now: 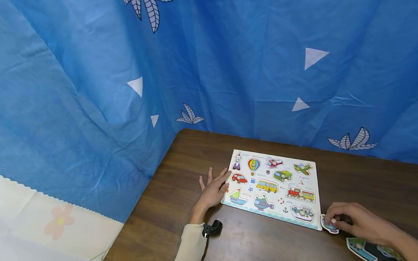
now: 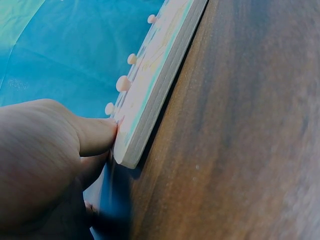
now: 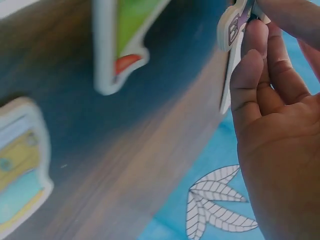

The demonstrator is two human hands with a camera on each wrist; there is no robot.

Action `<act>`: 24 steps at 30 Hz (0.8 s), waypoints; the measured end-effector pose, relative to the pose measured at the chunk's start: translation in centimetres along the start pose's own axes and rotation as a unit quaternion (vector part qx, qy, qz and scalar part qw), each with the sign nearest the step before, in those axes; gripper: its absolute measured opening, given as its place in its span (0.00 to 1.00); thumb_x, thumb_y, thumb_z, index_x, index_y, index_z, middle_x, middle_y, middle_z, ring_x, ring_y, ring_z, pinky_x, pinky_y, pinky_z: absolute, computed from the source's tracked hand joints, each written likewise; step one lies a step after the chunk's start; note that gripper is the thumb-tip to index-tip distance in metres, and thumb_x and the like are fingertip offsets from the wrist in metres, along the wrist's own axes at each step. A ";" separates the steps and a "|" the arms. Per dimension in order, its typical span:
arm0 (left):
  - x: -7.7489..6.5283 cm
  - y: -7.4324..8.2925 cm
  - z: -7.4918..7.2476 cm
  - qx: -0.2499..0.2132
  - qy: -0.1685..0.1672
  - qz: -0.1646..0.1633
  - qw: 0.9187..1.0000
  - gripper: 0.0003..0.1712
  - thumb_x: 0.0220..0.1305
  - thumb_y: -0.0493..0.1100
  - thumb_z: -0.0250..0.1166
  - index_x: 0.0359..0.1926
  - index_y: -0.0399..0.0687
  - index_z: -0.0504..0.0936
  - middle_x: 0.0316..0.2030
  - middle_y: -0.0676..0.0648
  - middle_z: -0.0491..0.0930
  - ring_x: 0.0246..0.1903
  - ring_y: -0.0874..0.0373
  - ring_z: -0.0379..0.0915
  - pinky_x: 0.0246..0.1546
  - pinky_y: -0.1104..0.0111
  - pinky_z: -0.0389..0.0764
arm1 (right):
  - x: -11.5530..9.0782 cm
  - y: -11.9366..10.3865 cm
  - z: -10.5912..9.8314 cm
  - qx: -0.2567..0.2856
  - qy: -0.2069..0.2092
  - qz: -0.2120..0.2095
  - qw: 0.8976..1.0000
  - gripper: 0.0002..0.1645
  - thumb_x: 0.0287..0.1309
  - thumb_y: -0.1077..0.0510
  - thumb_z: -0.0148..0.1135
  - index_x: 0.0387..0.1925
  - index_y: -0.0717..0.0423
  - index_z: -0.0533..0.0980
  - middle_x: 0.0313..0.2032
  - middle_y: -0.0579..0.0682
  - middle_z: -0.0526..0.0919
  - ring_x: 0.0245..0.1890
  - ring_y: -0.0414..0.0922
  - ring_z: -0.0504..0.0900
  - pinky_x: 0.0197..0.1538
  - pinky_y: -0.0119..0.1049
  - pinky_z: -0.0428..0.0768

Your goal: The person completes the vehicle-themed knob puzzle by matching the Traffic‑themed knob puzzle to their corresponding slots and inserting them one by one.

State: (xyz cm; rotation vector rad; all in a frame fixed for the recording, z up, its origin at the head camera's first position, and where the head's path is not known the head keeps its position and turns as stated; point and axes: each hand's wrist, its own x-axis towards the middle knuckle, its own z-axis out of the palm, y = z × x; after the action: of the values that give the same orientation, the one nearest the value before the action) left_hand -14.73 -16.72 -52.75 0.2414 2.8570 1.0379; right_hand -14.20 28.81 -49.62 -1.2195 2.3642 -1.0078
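A white wooden puzzle board (image 1: 275, 217) with printed vehicle pictures lies on the table. My left hand (image 1: 213, 192) rests at its left edge, fingers spread, and in the left wrist view the thumb (image 2: 97, 136) touches the board's corner. Several round knobs (image 2: 123, 83) stick up from the board. Just off the lower right corner, my right hand (image 1: 357, 220) pinches a small white-edged puzzle piece (image 1: 330, 228) by its knob. The fingers hide much of that piece, so its picture is unclear; purple shows on its edge in the right wrist view.
A sailboat puzzle piece (image 1: 360, 251) lies on the brown table (image 1: 260, 245) below my right hand. Another piece with yellow and teal parts (image 3: 22, 165) is partly under the right forearm. Blue curtain (image 1: 232, 69) hangs behind and left of the table.
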 end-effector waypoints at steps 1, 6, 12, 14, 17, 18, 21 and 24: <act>0.0 -0.1 0.0 0.000 0.000 0.000 1.000 0.27 0.77 0.48 0.51 0.75 0.58 0.66 0.76 0.51 0.60 0.78 0.33 0.27 0.65 0.29 0.24 | 0.3 -0.2 0.0 -0.004 0.002 0.000 1.000 0.17 0.57 0.66 0.69 0.41 0.40 0.82 0.40 0.36 0.82 0.35 0.32 0.76 0.31 0.29 0.74; -0.1 -0.2 0.1 -0.004 0.004 -0.003 1.000 0.27 0.77 0.46 0.52 0.74 0.58 0.66 0.75 0.51 0.61 0.78 0.33 0.27 0.65 0.29 0.23 | 1.9 -1.0 0.0 -0.027 0.018 -0.015 0.999 0.17 0.57 0.66 0.69 0.41 0.38 0.82 0.40 0.35 0.82 0.37 0.30 0.77 0.33 0.28 0.76; 0.1 -0.2 0.4 0.001 -0.002 0.000 1.000 0.27 0.77 0.48 0.51 0.75 0.59 0.66 0.76 0.51 0.60 0.77 0.32 0.28 0.65 0.27 0.24 | 3.7 -1.7 0.1 -0.043 0.021 -0.019 0.999 0.17 0.59 0.65 0.69 0.40 0.36 0.82 0.40 0.33 0.82 0.37 0.30 0.76 0.34 0.29 0.75; 0.2 -0.2 0.4 0.002 -0.002 0.002 1.000 0.27 0.77 0.48 0.51 0.75 0.59 0.66 0.76 0.51 0.60 0.78 0.32 0.28 0.65 0.27 0.25 | 4.2 -1.9 0.2 -0.044 0.020 -0.013 0.999 0.16 0.60 0.63 0.68 0.41 0.36 0.82 0.40 0.33 0.82 0.37 0.30 0.76 0.34 0.30 0.75; 0.2 -0.1 0.3 0.000 -0.002 0.002 1.000 0.27 0.78 0.48 0.51 0.75 0.58 0.66 0.76 0.51 0.60 0.78 0.33 0.27 0.65 0.28 0.24 | 5.0 -2.1 0.4 -0.044 0.017 -0.011 0.999 0.14 0.61 0.61 0.68 0.42 0.36 0.82 0.40 0.33 0.82 0.38 0.30 0.76 0.36 0.30 0.76; 0.2 -0.1 0.3 -0.002 -0.002 0.002 1.000 0.27 0.78 0.48 0.51 0.75 0.58 0.66 0.76 0.51 0.60 0.78 0.33 0.27 0.65 0.28 0.24 | 5.3 -2.2 0.5 -0.042 0.016 -0.013 0.999 0.14 0.62 0.61 0.67 0.42 0.36 0.82 0.41 0.33 0.82 0.38 0.30 0.77 0.37 0.30 0.77; 0.1 0.0 0.1 -0.006 -0.002 -0.001 1.000 0.28 0.78 0.48 0.51 0.75 0.57 0.65 0.76 0.51 0.59 0.78 0.33 0.26 0.65 0.28 0.23 | 6.1 -2.4 0.8 -0.043 0.021 -0.025 0.999 0.14 0.61 0.62 0.68 0.42 0.37 0.82 0.40 0.33 0.83 0.39 0.31 0.78 0.39 0.29 0.79; 0.1 0.1 0.0 -0.005 0.000 -0.002 1.000 0.27 0.78 0.48 0.51 0.75 0.57 0.66 0.76 0.51 0.60 0.78 0.33 0.27 0.65 0.28 0.24 | 6.8 -2.6 1.0 -0.046 0.027 -0.033 0.998 0.15 0.61 0.62 0.68 0.42 0.37 0.83 0.40 0.32 0.83 0.40 0.31 0.79 0.40 0.29 0.79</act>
State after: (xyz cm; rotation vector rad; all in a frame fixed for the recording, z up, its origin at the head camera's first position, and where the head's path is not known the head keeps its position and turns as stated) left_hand -14.78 -16.63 -52.73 0.2345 2.8497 1.0508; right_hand -16.19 21.85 -48.15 -1.3287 2.4508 -0.9734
